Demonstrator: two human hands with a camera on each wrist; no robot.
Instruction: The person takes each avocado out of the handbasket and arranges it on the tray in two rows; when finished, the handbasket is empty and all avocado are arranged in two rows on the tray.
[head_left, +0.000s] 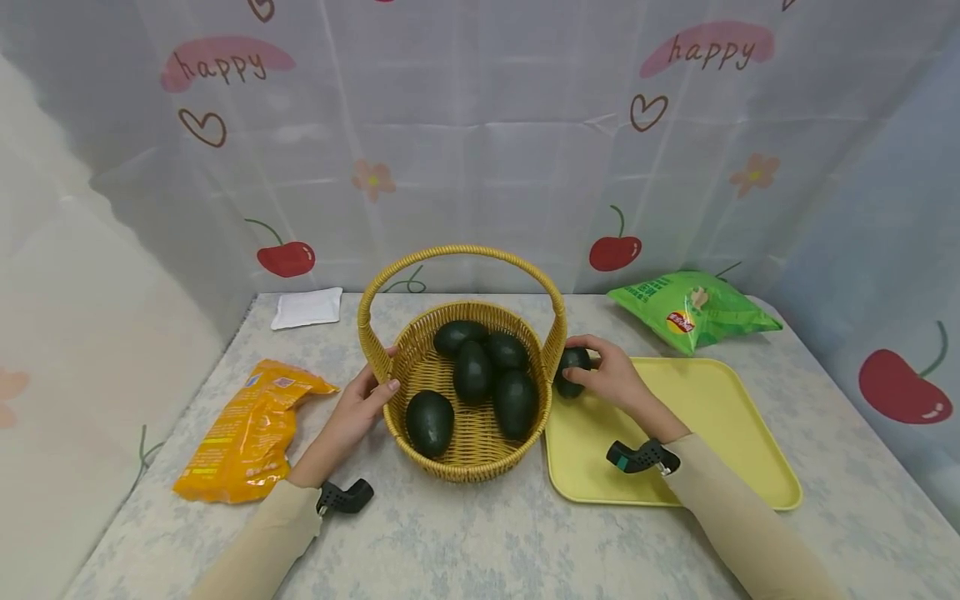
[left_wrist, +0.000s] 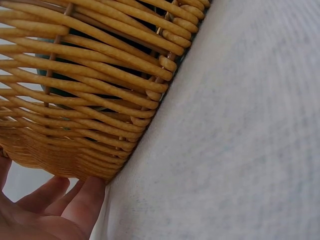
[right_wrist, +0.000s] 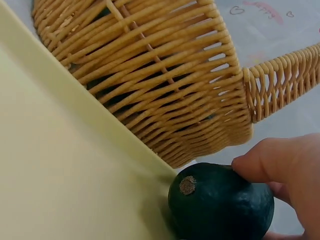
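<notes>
In the head view a yellow wicker basket (head_left: 467, 477) with a tall arched handle stands mid-table, and several dark green avocados (head_left: 472, 372) lie inside. My left hand (head_left: 360, 410) grips the basket's left side, thumb at the rim; the left wrist view shows its fingers (left_wrist: 85, 205) against the outer weave. Just right of the basket, my right hand (head_left: 613, 377) pinches another avocado (head_left: 573, 367) over the near-left corner area of a yellow tray (head_left: 712, 433). In the right wrist view this avocado (right_wrist: 220, 205) shows its brown stem end, close beside the tray's edge.
An orange snack bag (head_left: 243, 433) lies left of the basket, with a white packet (head_left: 307, 308) behind it. At the back right, a green chip bag (head_left: 693, 308) sits behind the tray. A printed curtain (head_left: 480, 150) hangs along the table's far edge.
</notes>
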